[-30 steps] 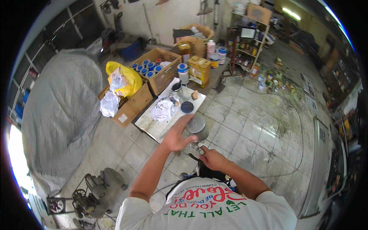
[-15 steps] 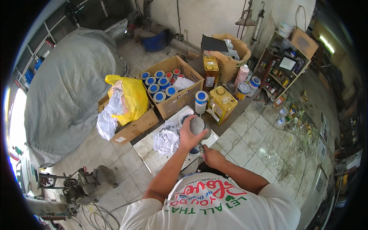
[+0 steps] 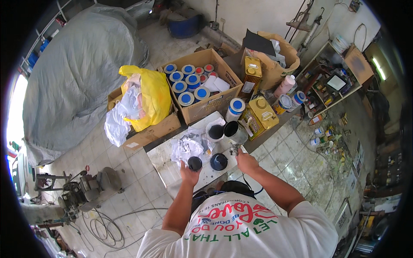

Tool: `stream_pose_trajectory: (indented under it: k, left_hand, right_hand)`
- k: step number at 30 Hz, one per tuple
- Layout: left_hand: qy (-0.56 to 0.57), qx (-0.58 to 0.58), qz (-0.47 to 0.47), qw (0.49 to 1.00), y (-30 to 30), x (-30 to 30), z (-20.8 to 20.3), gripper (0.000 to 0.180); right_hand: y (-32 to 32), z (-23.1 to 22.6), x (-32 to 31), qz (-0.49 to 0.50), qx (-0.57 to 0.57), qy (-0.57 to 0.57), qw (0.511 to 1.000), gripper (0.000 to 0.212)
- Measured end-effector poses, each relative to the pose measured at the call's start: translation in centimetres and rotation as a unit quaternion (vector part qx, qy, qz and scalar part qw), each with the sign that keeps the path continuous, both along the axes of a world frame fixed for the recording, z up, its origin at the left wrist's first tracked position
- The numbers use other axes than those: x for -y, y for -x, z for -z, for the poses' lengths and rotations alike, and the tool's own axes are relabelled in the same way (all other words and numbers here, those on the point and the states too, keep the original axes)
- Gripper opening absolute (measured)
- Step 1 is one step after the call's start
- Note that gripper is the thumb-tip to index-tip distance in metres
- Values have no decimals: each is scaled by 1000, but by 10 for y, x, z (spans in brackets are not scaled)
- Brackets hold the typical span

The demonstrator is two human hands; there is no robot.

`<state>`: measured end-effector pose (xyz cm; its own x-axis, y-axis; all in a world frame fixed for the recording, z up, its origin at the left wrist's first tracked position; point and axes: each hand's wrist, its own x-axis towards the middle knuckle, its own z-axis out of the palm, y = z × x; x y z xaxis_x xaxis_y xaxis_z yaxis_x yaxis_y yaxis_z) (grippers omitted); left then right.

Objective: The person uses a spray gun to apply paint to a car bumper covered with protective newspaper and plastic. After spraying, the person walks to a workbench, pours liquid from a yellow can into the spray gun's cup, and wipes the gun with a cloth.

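Compared w/ half a sec. ago, the L hand is no longer gripping the end of the grey cup; now it is holding a round dark lid above the counter, its fingers curling partly closed around the edge. The cup is now showing an open, dark mouth, tilting just beyond the R hand. This hand is still gripping the spray gun, fingers bending closed around it; how tightly, I cannot tell. The black bowl, mostly hidden before, is now showing between both hands, w/ crumpled paper lying to its left.
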<state>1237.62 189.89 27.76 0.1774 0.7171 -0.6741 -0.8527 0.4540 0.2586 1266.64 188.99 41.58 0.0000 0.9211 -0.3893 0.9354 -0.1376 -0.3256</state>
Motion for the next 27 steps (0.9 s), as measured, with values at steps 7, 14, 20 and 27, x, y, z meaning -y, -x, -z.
stream_pose_trajectory:
  k: [7, 14, 20, 27]
  left_hand:
    - [79, -44, 20, 996, 48, 49, 51, 86]
    - [80, -182, 109, 974, 52, 42, 51, 68]
    - [22, -314, 185, 931, 36, 33, 42, 68]
    - [7, -301, 216, 929, 39, 34, 42, 67]
  right_hand:
    - [19, 12, -11, -8, 73, 18, 997, 23]
    - [37, 17, -15, 41, 106, 16, 993, 26]
    - [39, 25, -17, 63, 128, 15, 990, 28]
    - [46, 27, -19, 85, 122, -8, 989, 27]
